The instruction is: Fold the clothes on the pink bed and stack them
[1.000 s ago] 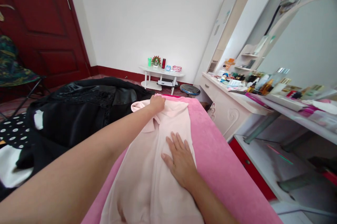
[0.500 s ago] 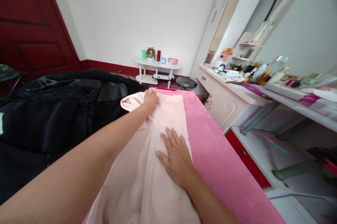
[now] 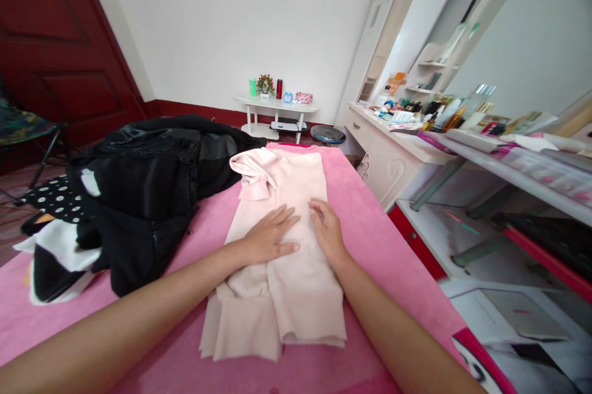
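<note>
Pink bed (image 3: 383,240) carries pale garment (image 3: 282,270), lengthwise, mid-bed. Left hand (image 3: 268,238) and right hand (image 3: 326,230) flat on it, grip apart, fingers spread. Black clothes (image 3: 143,190) heaped left. Judgement: press evenly, smooth outward, keep edges aligned.

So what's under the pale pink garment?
The pale pink garment lies flat on a pink blanket, which shows on all sides. Both hands, left and right, press on top. Anything under the cloth itself is covered.
</note>
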Demonstrator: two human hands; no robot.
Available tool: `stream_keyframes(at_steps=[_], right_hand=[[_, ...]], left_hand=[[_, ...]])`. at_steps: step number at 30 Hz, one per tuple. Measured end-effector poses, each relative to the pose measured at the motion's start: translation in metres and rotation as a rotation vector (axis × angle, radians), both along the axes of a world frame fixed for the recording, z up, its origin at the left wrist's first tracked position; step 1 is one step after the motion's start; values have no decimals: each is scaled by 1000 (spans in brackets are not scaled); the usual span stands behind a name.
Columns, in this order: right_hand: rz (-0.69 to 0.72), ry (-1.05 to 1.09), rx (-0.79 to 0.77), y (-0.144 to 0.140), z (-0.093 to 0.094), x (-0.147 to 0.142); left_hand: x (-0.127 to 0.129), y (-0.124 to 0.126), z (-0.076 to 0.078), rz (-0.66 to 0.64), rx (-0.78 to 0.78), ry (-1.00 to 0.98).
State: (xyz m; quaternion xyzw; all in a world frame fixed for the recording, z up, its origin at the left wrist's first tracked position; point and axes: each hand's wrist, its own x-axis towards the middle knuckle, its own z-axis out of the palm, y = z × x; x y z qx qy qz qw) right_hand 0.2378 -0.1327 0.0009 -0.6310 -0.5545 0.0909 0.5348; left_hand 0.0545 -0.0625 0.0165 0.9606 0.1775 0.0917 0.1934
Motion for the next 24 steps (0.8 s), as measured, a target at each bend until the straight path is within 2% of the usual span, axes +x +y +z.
stream_keyframes(at_steps=[2, 5, 7, 11, 13, 15, 17, 19, 22, 24], right_hand=[[-23, 137, 38, -7, -2, 3], [9, 180, -37, -37, -2, 10], [18, 68, -130, -69, 3, 17], [-2, -290, -396, -145, 19, 21], [22, -392, -542, -175, 24, 12], [91, -438, -646, -194, 26, -5], [120, -452, -650, -200, 24, -24], [60, -437, -558, -194, 22, -38], [-42, -348, -392, -174, 23, -46], [-12, -273, -351, -164, 28, -47]], left_hand=[[-13, -10, 0, 4, -7, 13], [-24, -16, 1, 26, -7, 6], [-28, -18, -1, 48, 1, -5], [-29, -20, -5, 71, 20, -38], [-28, -20, -6, 75, 26, -46], [-28, -20, -6, 77, 29, -47], [-29, -21, -6, 82, 31, -44], [-29, -21, -6, 89, 29, -43], [-30, -21, -7, 92, 22, -55], [-30, -21, -8, 92, 23, -57]])
